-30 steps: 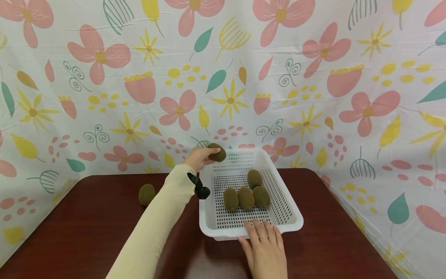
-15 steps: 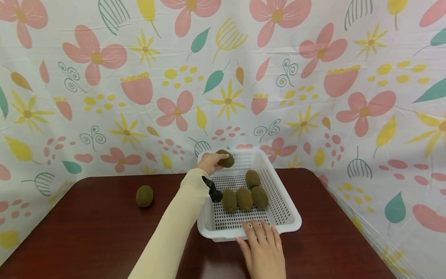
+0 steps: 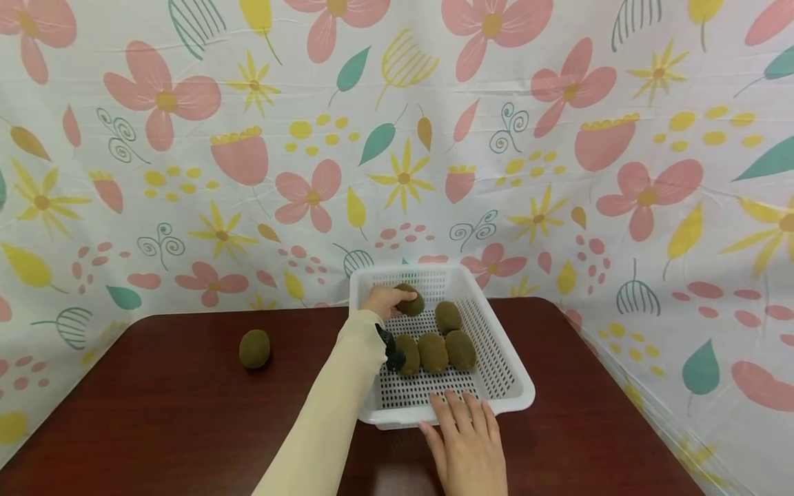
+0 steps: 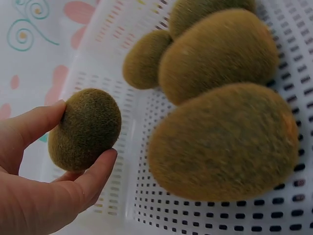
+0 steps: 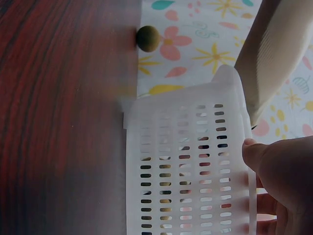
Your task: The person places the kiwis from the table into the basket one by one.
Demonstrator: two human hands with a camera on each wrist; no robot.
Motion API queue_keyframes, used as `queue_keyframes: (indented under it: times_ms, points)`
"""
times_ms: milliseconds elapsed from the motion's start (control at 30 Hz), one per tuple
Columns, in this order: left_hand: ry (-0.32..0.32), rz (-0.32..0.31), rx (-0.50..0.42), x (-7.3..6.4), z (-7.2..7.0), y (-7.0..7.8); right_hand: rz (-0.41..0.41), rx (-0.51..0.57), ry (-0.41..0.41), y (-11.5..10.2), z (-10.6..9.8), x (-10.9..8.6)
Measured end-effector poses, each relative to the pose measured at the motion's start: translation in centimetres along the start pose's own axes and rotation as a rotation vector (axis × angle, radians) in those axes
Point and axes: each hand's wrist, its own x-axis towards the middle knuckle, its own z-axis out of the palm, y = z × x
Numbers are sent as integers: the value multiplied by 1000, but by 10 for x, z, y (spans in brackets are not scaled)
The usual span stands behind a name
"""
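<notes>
A brown kiwi [image 3: 409, 301] is pinched between the thumb and fingers of my left hand [image 3: 382, 302], inside the back left part of the white plastic basket [image 3: 524, 393]. The left wrist view shows the held kiwi [image 4: 87, 128] apart from the kiwis in the basket, including a large near one [image 4: 225, 143]. Three kiwis lie in a row, the middle one [image 3: 433, 352] between two others, and another kiwi [image 3: 448, 317] sits behind them. My right hand [image 3: 469, 444] holds the basket's near rim, thumb outside [image 5: 254, 152] and fingers over the edge.
One loose kiwi [image 3: 254, 349] lies on the dark red-brown table [image 3: 186, 413], left of the basket. A flower-printed cloth [image 3: 403, 138] hangs behind the table. A black strap with a small device [image 3: 392, 350] sits on the left wrist, partly covering the leftmost kiwi.
My left hand has carried the kiwi rightward and down, from above the basket's back left rim to inside it. The right hand has stayed on the near rim.
</notes>
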Motion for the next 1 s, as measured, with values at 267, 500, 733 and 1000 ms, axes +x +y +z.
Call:
queue_keyframes:
  times_ms: [267, 500, 733, 1000]
  points:
    - [-41, 2, 127, 5, 5, -7, 2, -5, -14, -2, -1, 1]
    - [-45, 12, 206, 8, 11, -11, 10, -16, -20, -1, -2, 2]
    - [-60, 22, 294, 9, 14, -17, 4, -13, -4, 0, -1, 1]
    - [-83, 57, 419, 9, 20, -20, -1, -16, 7, 1, 0, 0]
